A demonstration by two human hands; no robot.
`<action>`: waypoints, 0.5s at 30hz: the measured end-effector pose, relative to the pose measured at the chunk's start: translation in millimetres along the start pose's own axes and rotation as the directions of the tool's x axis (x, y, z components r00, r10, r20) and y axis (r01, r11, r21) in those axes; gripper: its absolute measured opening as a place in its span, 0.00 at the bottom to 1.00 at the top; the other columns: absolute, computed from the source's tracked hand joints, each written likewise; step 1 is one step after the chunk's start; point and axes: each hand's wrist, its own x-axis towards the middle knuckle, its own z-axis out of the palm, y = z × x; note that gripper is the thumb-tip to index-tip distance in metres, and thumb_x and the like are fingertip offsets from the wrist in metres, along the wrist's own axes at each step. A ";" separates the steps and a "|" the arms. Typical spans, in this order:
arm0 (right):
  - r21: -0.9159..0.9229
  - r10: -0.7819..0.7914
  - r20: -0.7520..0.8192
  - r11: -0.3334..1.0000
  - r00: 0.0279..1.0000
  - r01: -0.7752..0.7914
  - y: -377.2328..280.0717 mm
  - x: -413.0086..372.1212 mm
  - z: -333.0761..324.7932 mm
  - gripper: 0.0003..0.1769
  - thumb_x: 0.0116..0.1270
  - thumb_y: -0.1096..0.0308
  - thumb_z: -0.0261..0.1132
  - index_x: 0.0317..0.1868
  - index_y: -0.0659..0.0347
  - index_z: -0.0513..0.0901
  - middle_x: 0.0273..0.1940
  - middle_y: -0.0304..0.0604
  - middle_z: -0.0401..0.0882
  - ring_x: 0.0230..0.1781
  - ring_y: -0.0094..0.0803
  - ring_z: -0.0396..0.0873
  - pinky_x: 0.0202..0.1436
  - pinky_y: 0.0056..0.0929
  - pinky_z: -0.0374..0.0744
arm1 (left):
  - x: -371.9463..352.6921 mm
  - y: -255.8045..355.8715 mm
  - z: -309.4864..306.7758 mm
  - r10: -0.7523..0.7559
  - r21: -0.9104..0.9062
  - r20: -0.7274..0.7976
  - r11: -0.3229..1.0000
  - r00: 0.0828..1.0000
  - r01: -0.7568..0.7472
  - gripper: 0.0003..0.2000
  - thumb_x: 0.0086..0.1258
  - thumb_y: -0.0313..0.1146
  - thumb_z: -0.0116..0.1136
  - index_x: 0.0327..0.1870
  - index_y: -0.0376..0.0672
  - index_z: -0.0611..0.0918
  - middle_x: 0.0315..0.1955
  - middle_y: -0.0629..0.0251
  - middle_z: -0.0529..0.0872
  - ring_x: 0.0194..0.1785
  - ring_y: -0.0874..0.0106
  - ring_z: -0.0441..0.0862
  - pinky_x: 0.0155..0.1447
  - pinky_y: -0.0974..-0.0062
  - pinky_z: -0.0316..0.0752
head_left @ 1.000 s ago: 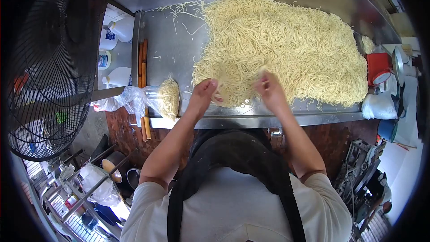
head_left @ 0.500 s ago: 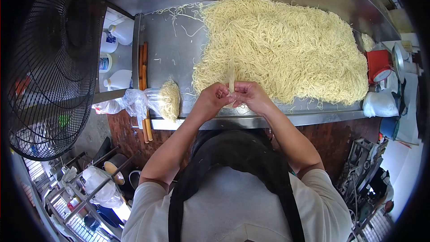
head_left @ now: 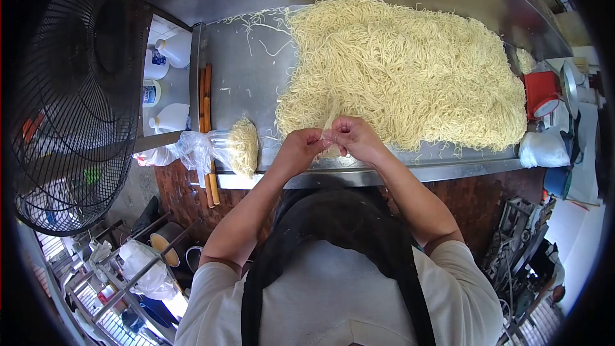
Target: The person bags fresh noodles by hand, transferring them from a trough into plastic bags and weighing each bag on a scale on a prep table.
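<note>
A wide heap of pale yellow noodles (head_left: pixel 410 70) covers much of the metal table. At the heap's near edge, my left hand (head_left: pixel 302 148) and my right hand (head_left: pixel 356 138) meet fingertip to fingertip. Both pinch the near end of a narrow, see-through plastic bag (head_left: pixel 332 114), which stretches away from me over the noodles. The bag looks flat and gathered; whether its mouth is parted cannot be seen. To the left of my hands lies a filled clear bag of noodles (head_left: pixel 243 146), its loose plastic trailing leftward.
Two wooden poles (head_left: pixel 206 109) lie along the table's left side, beside white jugs (head_left: pixel 173 117) on a shelf. A large black fan (head_left: pixel 73 102) stands at far left. On the right are a red container (head_left: pixel 541 90) and a white plastic bag (head_left: pixel 544 149).
My fingers have drawn closer together on the bag, the right hand shifting slightly left and turning. The bag now slants instead of standing straight. The noodle heap looks the same.
</note>
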 end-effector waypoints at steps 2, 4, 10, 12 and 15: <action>-0.185 0.011 0.013 0.983 1.000 -0.008 -8.5 -1.3 -7.2 0.11 0.71 0.66 0.68 0.33 0.62 0.78 0.23 0.35 0.76 0.20 0.20 0.73 0.23 0.22 0.73 | -1.3 4.6 -5.2 0.044 0.029 -0.016 0.999 0.999 -0.043 0.09 0.73 0.33 0.63 0.38 0.36 0.84 0.25 0.67 0.83 0.29 0.80 0.76 0.36 0.75 0.73; -0.240 -0.091 -0.003 0.967 0.996 0.087 -17.2 -4.6 -14.8 0.10 0.72 0.67 0.67 0.33 0.61 0.78 0.22 0.34 0.75 0.19 0.19 0.71 0.22 0.21 0.70 | 10.4 -13.7 -11.1 0.031 -0.116 -0.051 0.993 0.998 -0.037 0.09 0.72 0.34 0.63 0.39 0.36 0.83 0.25 0.66 0.83 0.29 0.76 0.78 0.37 0.72 0.74; 0.098 -0.232 -0.197 0.962 0.952 0.255 -69.4 -33.5 -51.8 0.09 0.73 0.68 0.67 0.35 0.61 0.79 0.24 0.30 0.75 0.21 0.15 0.69 0.25 0.18 0.67 | 47.0 -92.3 -48.1 0.098 0.197 -0.368 0.980 0.925 -0.025 0.15 0.69 0.37 0.66 0.47 0.34 0.81 0.35 0.56 0.86 0.41 0.63 0.85 0.50 0.67 0.79; 0.057 -0.245 -0.209 0.963 0.947 0.262 -69.3 -32.2 -59.5 0.07 0.73 0.68 0.67 0.36 0.62 0.80 0.25 0.29 0.75 0.23 0.14 0.69 0.26 0.17 0.67 | 53.3 -89.1 -45.4 0.247 0.224 -0.380 0.960 0.891 -0.171 0.17 0.70 0.37 0.66 0.50 0.34 0.80 0.39 0.58 0.86 0.44 0.65 0.84 0.54 0.69 0.78; -0.008 -0.167 -0.131 0.986 0.977 0.168 -56.2 -23.1 -48.5 0.06 0.73 0.69 0.67 0.38 0.62 0.81 0.25 0.28 0.74 0.24 0.14 0.68 0.27 0.18 0.67 | 39.0 -14.7 -12.5 0.324 0.025 -0.246 0.944 0.913 -0.328 0.16 0.72 0.36 0.65 0.53 0.34 0.80 0.41 0.65 0.86 0.45 0.74 0.81 0.56 0.73 0.75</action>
